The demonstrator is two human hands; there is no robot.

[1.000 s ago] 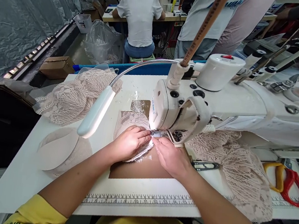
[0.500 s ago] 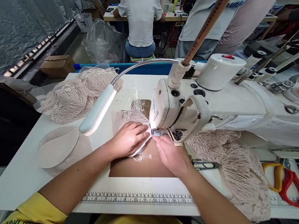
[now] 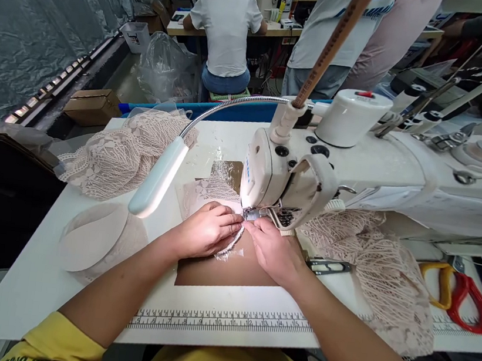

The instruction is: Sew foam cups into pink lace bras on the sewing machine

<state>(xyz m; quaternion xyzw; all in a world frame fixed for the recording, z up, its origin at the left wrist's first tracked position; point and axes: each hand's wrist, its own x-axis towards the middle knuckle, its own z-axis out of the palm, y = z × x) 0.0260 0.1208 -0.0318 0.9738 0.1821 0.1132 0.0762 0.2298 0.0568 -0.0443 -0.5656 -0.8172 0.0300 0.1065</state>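
Observation:
A pale pink lace piece [image 3: 208,191] lies under the head of the white sewing machine [image 3: 264,169], its edge at the presser foot [image 3: 252,213]. My left hand [image 3: 208,230] is on the lace left of the foot, fingers bent and gathered on the fabric. Just right of the foot, my right hand [image 3: 275,251] has its thumb and fingertips pinched together at the lace edge; the exact grip is partly hidden. A curved, thick white edge of the piece shows between my hands. Beneath lies a smooth brown sheet [image 3: 228,276] on the white table.
Lace piles lie at left [image 3: 111,154] and right [image 3: 391,283]. A lit lamp [image 3: 159,178] hangs over the table by round beige pieces [image 3: 93,241]. Thread snips [image 3: 328,266] and red-and-yellow scissors [image 3: 471,302] lie right. Co-workers [image 3: 227,31] are beyond the table.
My left fingers have drawn in and bent more. The lace edge between my hands, straighter before, now curves. My right hand stays almost in place beside the presser foot.

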